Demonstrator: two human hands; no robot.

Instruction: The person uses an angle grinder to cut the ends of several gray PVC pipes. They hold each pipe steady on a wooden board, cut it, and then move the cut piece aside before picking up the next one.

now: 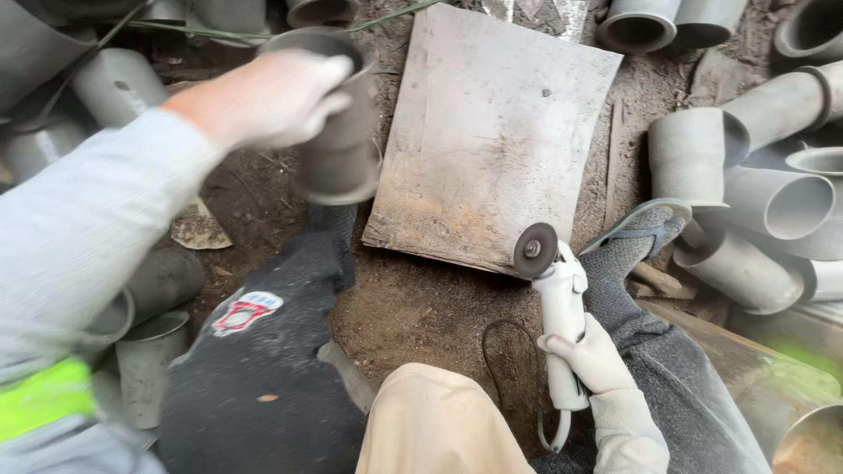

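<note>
**A person holds a grey pipe fitting in one hand and an angle grinder in the other**

Seen from above, looking down at the person's own arms and legs. The left hand (272, 96), at the end of a pale grey sleeve, is raised at the upper left and closed around the side of a grey pipe fitting (338, 123). The fitting is a short tube with a wider flared lower end; it is held off the ground, open top upward, and looks slightly blurred.

The right hand (590, 355), low and right of centre, is wrapped firmly around the white body of an angle grinder (560, 307). Its round dark disc (535, 250) points away from the person and sits at the near edge of a worn, stained flat board (492, 132) lying on the dirt ground (421, 307). A black cord (500, 351) loops beside the grinder.

Both knees are bent, in dark speckled trousers. One foot in a grey sock and sandal (641, 233) rests just right of the disc. Many more grey pipes (773, 202) lie heaped to the right and along the top and left edges
</note>
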